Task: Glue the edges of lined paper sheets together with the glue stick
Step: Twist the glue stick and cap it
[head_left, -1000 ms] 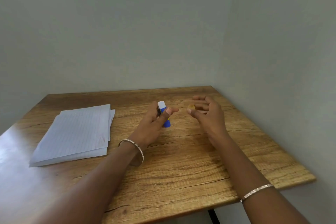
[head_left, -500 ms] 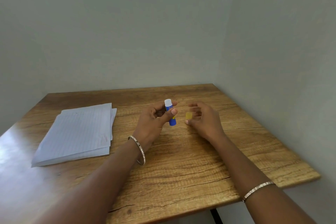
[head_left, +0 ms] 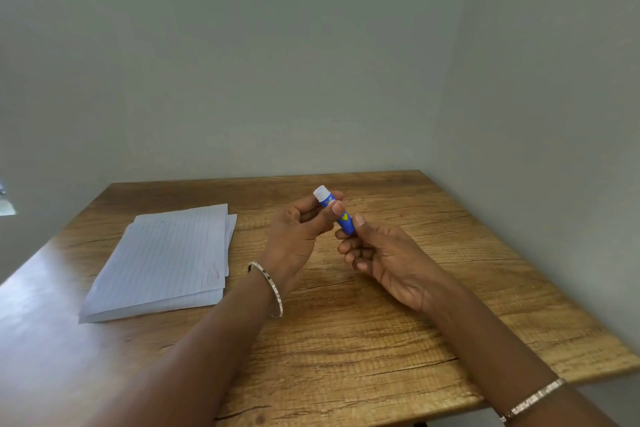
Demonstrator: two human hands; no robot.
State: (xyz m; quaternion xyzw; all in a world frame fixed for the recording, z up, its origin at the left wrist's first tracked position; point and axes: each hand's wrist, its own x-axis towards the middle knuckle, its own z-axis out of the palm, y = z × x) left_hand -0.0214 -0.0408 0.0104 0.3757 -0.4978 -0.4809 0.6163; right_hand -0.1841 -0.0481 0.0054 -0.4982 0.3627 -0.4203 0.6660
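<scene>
Blue, white-tipped glue stick (head_left: 345, 222) above wooden surface (head_left: 381, 340): left hand (head_left: 291, 246) fingers grasp its top, right hand (head_left: 391, 260) fingers pinch its base; stacked white lined paper sheets (head_left: 166, 260) near left edge.

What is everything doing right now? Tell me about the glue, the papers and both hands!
glue stick: off the table, tilted, white end up, held by both hands.
left hand: grips the glue stick's upper part.
right hand: pinches the glue stick's lower end.
lined paper sheets: lying flat in a slightly uneven stack, untouched.
table: holds the paper stack.
</scene>
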